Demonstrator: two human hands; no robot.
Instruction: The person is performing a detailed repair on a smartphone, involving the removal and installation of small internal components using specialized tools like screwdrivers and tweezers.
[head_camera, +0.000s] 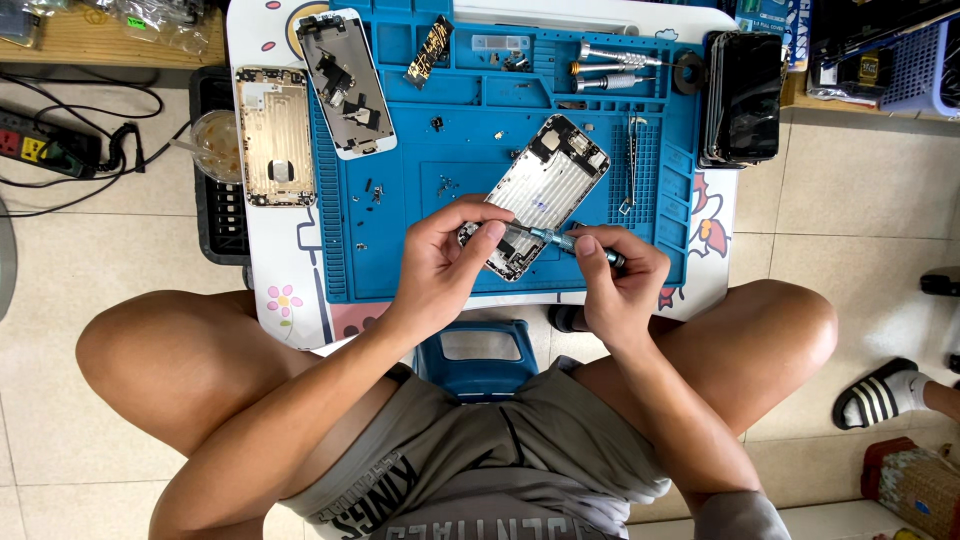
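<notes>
An opened silver phone housing (545, 185) lies tilted on the blue repair mat (470, 150). My left hand (445, 255) grips the housing's lower end and steadies it. A small blue-handled screwdriver (565, 241) is pinched in my right hand (620, 280), its tip pointing left onto the lower part of the housing. Both hands meet near the mat's front edge.
A white phone screen assembly (345, 85) and a gold back housing (275, 135) lie at the left. Several screwdrivers (610, 65), tweezers (632, 160) and loose screws sit on the mat. A stack of black phones (745, 100) stands right. A power strip (40, 145) is on the floor; another person's sandalled foot (885, 395) is at the right.
</notes>
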